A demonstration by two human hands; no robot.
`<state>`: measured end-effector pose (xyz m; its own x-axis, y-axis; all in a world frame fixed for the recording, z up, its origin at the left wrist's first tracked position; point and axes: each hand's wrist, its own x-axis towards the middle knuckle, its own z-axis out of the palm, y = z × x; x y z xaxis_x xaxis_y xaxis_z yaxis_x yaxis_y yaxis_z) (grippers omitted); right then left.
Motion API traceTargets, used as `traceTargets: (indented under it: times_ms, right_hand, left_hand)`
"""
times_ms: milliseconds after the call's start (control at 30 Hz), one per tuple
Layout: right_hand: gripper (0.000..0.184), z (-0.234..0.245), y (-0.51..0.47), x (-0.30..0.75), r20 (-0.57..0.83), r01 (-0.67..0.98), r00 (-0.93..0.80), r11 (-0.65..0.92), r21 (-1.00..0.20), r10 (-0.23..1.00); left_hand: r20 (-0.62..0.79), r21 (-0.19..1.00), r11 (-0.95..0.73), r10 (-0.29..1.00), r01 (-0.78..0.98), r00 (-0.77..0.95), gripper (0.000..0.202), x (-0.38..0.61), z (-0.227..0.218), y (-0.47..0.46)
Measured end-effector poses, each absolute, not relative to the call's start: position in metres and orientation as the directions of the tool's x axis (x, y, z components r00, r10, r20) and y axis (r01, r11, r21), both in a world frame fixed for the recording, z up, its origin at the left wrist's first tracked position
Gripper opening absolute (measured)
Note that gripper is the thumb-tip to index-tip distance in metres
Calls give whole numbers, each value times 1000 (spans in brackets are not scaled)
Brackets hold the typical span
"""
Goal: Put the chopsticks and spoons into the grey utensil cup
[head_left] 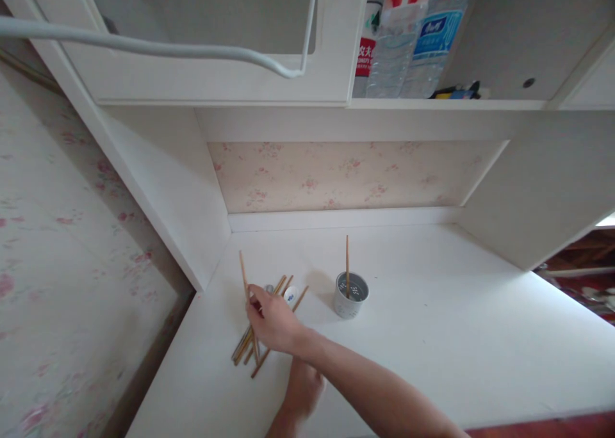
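Note:
On the white desk [432, 335] lies a loose pile of wooden chopsticks [283, 284], with a small white spoon [290, 294] among them. My right hand [271, 323] reaches across from the lower right and is closed on one chopstick [243, 273], which sticks up tilted above the pile. To the right of the pile stands a round perforated metal holder [346, 305] with a single chopstick [347, 259] upright in it. My left hand [302, 387] rests on the desk under my right forearm, and its fingers are hidden.
A white side panel [168, 188] walls the desk on the left and floral wallpaper [346, 175] backs it. The shelf above holds water bottles [408, 41]. A white cable [144, 44] hangs across the top. The desk's front edge runs along the bottom right.

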<state>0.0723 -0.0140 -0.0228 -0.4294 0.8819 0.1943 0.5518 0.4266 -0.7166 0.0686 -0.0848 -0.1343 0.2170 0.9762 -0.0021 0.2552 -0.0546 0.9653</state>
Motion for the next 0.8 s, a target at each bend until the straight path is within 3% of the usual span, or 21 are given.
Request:
traceTargets:
  times_ms: [133,267,433,567,800]
  right_hand:
    - [19,-5,-26,142,290,236,-166,323,-917,943]
    - [24,12,-19,215,277,86,181,265,-960,944]
    - [37,10,6,279,339,259,372,254,-932,864]
    - [46,-14,20,298,311,417,354,149,-897,882]
    - [43,-43,22,297,295,527,287,106,-843,911]
  left_hand:
    - [-12,910,-93,968,404,252,25,73,-127,-86]
    - [7,890,-127,964,437,267,31,75,-116,-88]
    - [5,874,-138,962,466,274,30,77,-113,-88]
    - [-5,859,-123,968,497,249,31,78,-111,-89]
    - [-13,860,-99,976,500,217,29,81,-109,-89]
